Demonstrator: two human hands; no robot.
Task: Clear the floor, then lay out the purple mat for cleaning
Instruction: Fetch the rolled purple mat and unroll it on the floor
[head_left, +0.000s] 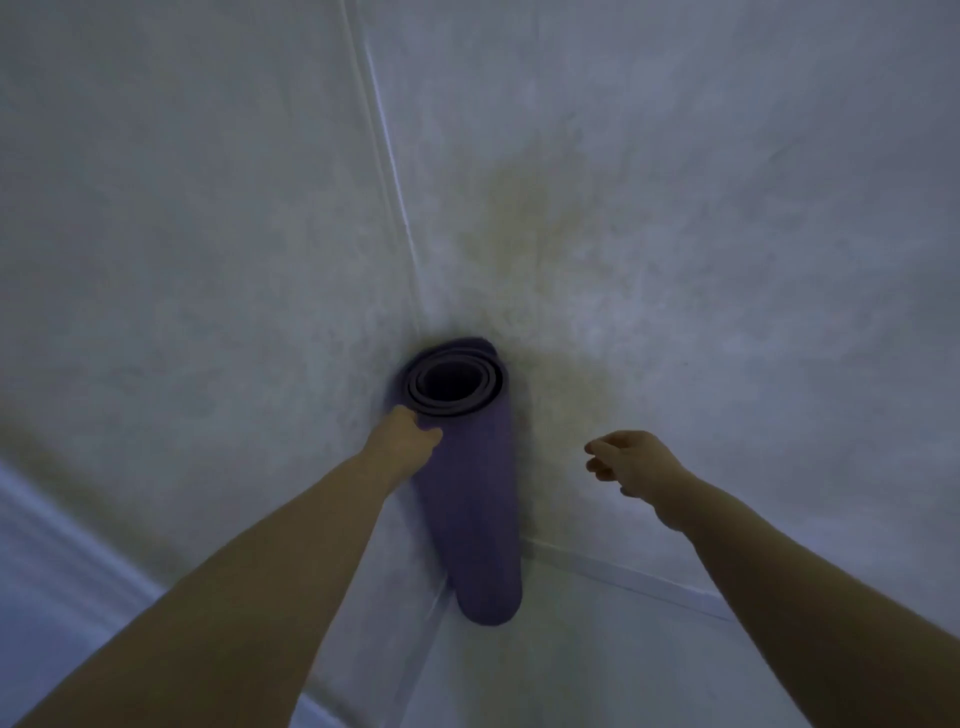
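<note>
A rolled purple mat (470, 499) stands upright in the corner where two pale walls meet, its open spiral end facing up at me. My left hand (402, 441) grips the roll's left side just below the top rim, fingers curled around it. To the right of the mat, my right hand (631, 460) hovers apart from it with loosely curled fingers and holds nothing. The mat's lower end rests at the floor by the skirting.
Pale mottled walls (208, 260) fill most of the view, with a yellowish stain (524, 208) above the mat. A white skirting board (639, 577) runs along the floor edge at the right. A lighter strip shows at the lower left (47, 571).
</note>
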